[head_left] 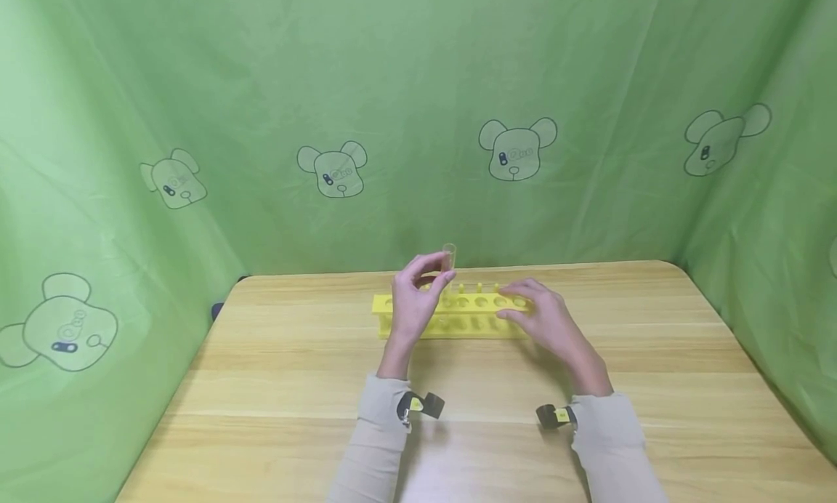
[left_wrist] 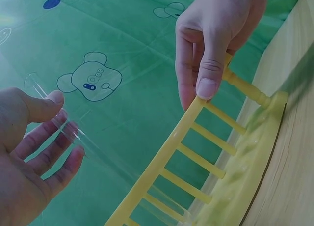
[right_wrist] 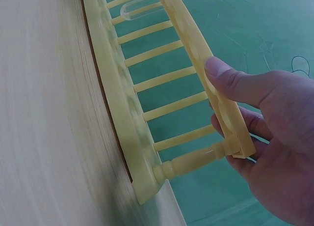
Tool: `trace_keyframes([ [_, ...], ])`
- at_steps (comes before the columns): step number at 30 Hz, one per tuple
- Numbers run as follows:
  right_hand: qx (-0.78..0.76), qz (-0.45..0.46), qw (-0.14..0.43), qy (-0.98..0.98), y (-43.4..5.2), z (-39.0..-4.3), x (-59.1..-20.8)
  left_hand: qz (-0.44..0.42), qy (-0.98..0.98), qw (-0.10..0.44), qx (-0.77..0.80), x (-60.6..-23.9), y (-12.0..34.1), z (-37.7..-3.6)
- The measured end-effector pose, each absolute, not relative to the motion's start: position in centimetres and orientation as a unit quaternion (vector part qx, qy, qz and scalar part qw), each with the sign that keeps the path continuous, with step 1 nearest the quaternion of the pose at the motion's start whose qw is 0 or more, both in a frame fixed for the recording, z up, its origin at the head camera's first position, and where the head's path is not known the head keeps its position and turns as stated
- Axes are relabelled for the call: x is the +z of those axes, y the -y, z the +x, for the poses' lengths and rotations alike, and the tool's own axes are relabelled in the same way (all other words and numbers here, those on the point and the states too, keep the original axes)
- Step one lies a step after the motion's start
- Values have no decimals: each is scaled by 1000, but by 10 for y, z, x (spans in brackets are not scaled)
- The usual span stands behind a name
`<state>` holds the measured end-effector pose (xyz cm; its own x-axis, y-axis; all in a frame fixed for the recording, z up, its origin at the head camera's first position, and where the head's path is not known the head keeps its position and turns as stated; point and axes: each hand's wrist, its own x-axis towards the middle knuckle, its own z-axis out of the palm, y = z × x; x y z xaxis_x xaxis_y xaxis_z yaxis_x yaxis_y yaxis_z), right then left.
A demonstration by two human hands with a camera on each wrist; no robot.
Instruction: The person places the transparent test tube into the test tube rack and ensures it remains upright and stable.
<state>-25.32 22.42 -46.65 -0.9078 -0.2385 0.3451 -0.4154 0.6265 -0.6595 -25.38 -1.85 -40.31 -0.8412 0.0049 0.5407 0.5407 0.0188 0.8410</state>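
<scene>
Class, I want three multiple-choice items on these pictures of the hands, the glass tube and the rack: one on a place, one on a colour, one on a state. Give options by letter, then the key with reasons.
1. Where does the rack stand?
A. on the wooden table
B. on the floor
C. on a shelf

2. What colour is the rack?
A. blue
B. yellow
C. red

3. How is the glass tube held?
A. lying flat on the table
B. pinched by the left hand, its lower end in the rack
C. gripped by the right hand

Key:
1 A: the head view shows the rack's base on the table.
2 B: all three views show yellow plastic.
3 B: the left hand pinches the tube near its top, while the right hand holds the rack's end.
</scene>
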Motion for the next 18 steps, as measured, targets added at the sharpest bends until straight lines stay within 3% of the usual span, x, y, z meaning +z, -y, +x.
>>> trace_keyframes([
  [10, 393, 183, 117, 894, -224, -253, -467, -210, 684, 201, -669, -401, 20, -251],
  [18, 390, 185, 118, 895, -224, -253, -466, -207, 687, 198, -667, -429, 22, -274],
])
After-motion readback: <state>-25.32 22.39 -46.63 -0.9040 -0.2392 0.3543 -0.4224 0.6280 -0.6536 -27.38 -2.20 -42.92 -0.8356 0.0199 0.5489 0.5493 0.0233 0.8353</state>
